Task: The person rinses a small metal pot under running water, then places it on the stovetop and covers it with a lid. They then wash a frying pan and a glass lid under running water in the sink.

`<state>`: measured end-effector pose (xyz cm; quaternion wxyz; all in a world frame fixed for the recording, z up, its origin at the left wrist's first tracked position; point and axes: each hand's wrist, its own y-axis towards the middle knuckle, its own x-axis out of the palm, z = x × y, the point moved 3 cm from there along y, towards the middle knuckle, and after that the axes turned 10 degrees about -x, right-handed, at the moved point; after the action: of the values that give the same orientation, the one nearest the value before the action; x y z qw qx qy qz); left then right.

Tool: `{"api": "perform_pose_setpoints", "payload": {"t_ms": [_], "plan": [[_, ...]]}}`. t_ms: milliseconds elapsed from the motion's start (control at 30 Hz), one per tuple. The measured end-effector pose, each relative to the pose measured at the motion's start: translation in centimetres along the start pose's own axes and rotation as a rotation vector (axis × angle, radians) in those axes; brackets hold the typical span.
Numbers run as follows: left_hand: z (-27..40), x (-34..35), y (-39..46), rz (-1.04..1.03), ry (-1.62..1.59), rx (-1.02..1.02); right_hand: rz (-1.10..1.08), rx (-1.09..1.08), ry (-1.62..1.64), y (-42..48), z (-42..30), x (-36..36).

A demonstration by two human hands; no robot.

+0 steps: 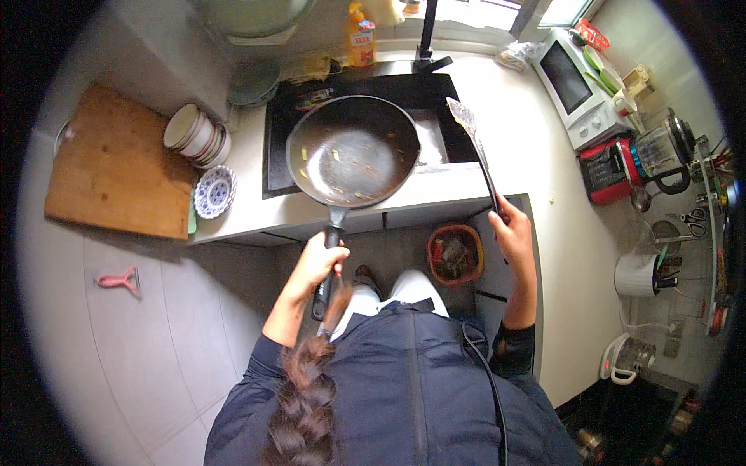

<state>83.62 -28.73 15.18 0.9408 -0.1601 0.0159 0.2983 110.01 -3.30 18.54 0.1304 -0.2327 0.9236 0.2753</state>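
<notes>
My left hand grips the black handle of a frying pan. The pan hangs over the front of the black sink, and a few yellowish food scraps cling to its dark inside. In my right hand is a spatula, its blade pointing up and away beside the sink's right edge. Bits of food stick to the blade. Behind the pan, part of the sink basin is hidden. The black faucet rises at the back of the sink.
Left of the sink are a wooden cutting board, stacked bowls and a blue-patterned dish. An orange soap bottle stands behind it. At right are a microwave, a red blender and a knife holder. A waste bin sits below.
</notes>
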Motion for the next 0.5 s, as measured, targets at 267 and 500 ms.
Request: {"api": "perform_pose_setpoints", "payload": {"t_ms": [267, 500], "plan": [[10.3, -7.7, 9.3, 0.14, -0.085, -0.275, -0.446, 0.148, -0.228, 19.8, 5.5, 9.1], [14.1, -7.0, 12.7, 0.271, -0.221, -0.393, -0.643, 0.388, -0.214, 28.7, 10.5, 24.9]]}}
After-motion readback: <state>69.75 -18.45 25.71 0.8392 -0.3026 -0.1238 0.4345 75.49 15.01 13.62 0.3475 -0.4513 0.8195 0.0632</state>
